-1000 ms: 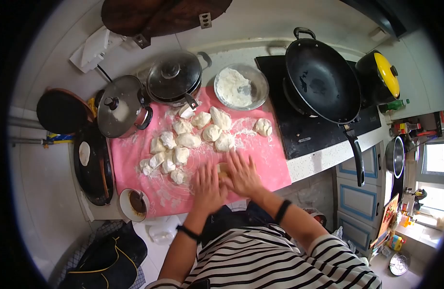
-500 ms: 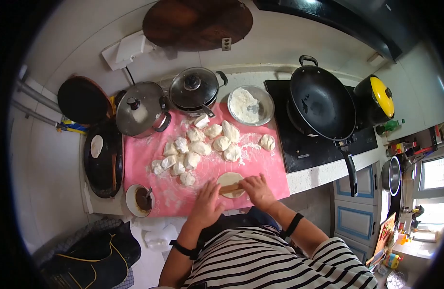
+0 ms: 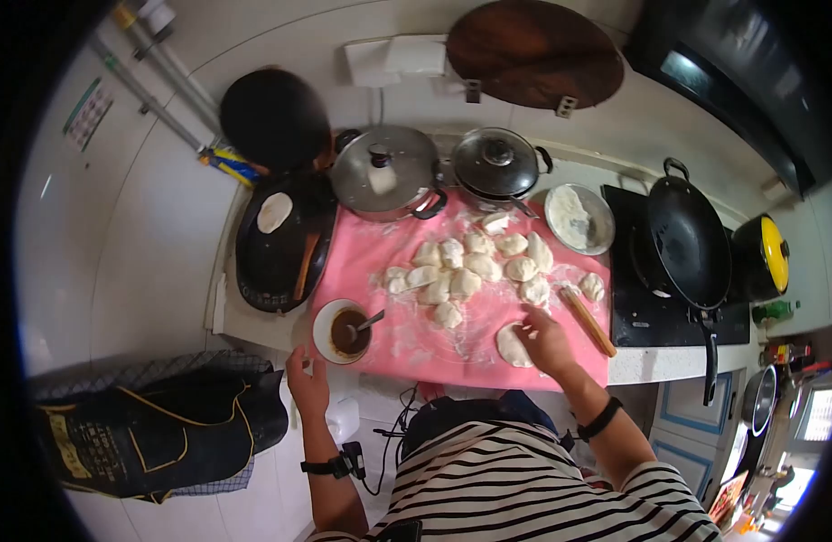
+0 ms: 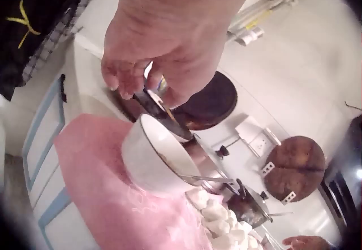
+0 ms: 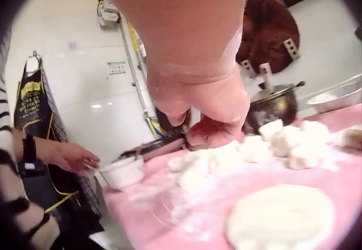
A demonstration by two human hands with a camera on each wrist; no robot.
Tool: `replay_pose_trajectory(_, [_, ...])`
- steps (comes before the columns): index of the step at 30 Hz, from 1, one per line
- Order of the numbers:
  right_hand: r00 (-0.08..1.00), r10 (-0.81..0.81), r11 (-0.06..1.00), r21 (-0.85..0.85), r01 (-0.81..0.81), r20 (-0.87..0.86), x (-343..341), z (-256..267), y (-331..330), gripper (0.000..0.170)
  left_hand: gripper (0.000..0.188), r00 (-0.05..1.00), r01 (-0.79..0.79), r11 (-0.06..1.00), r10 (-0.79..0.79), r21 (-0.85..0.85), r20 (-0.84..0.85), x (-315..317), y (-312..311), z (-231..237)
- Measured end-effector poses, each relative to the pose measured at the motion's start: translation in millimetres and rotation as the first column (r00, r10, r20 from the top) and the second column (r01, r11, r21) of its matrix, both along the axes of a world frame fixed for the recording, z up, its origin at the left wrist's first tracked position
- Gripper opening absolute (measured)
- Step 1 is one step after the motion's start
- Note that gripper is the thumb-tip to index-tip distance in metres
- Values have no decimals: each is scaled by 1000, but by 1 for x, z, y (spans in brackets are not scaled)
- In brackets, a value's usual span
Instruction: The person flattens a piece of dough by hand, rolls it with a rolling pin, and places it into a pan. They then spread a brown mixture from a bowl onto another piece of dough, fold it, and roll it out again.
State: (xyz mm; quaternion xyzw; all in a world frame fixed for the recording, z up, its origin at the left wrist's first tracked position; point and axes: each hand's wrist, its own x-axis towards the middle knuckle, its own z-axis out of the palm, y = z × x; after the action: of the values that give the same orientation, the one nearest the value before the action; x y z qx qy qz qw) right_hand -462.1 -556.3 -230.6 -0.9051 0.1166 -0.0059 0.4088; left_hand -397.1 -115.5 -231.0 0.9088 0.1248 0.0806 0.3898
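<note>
My left hand (image 3: 308, 384) is at the cloth's front left corner, right beside a white bowl (image 3: 321, 330) of brown sauce with a spoon (image 3: 369, 322) in it. Its fingers are loosely bent with nothing between them; the left wrist view shows this hand (image 4: 164, 46) above the bowl (image 4: 150, 157). My right hand (image 3: 544, 343) hovers over the edge of a rolled-out dough round (image 3: 512, 347), fingers relaxed. In the right wrist view the dough round (image 5: 283, 219) lies flat, apart from the hand (image 5: 198, 103). To its right lies a wooden rolling pin (image 3: 589, 323).
Several floury dough lumps (image 3: 466, 282) crowd the middle of the pink cloth (image 3: 407, 348). At left an open black pan (image 3: 253, 262) holds a flat dough round (image 3: 274, 213) and a wooden stick (image 3: 306, 266). Lidded pots (image 3: 389, 172), a flour bowl (image 3: 606, 226) and a wok (image 3: 687, 226) stand behind.
My hands have left the rolling pin, which now lies right of the dough round. The left hand has moved left to the sauce bowl. The head view has swung left.
</note>
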Motion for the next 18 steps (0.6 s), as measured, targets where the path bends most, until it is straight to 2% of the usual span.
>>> replay_pose_trajectory(3, [984, 161, 962, 236, -139, -79, 56, 11, 81, 53, 36, 990, -60, 992, 46, -109, -131, 12, 26, -36])
replay_pose_trajectory(4, [969, 207, 959, 222, -174, -137, 74, 7, 105, 60, 37, 991, 15, 994, -29, -110, -127, 15, 30, -44])
replay_pose_trajectory(5, [963, 226, 946, 268, -181, -147, 90, -7, 128, 65, 36, 985, 14, 966, -57, -257, -161, 18, 30, -52])
replay_pose_trajectory(7, [937, 256, 921, 354, -162, -237, 111, -9, 164, 65, 34, 969, -2, 847, -131, -531, -212, 20, 24, -63])
replay_pose_trajectory(9, [916, 276, 876, 470, -114, -292, 125, -12, 190, 64, 35, 977, -6, 869, -99, -495, -186, 19, 18, -65])
replay_pose_trajectory(10, [932, 280, 852, 507, -129, -232, 127, -13, 200, 52, 36, 981, -11, 880, -83, -475, -176, 18, 15, -65])
replay_pose_trajectory(13, [950, 284, 808, 566, -163, -132, 129, -14, 223, 38, 36, 984, -22, 820, -84, -572, -160, 16, 16, -65])
replay_pose_trajectory(14, [955, 275, 832, 525, -178, -112, 125, -12, 224, 30, 35, 977, -12, 852, -101, -524, -187, 16, 19, -67])
replay_pose_trajectory(16, [965, 254, 865, 462, -196, -66, 121, -9, 226, 30, 34, 961, 26, 905, -139, -424, -238, 21, 24, -69])
replay_pose_trajectory(18, [972, 223, 880, 444, -167, -75, 118, 1, 222, 30, 33, 970, 37, 886, -143, -461, -198, 21, 24, -65])
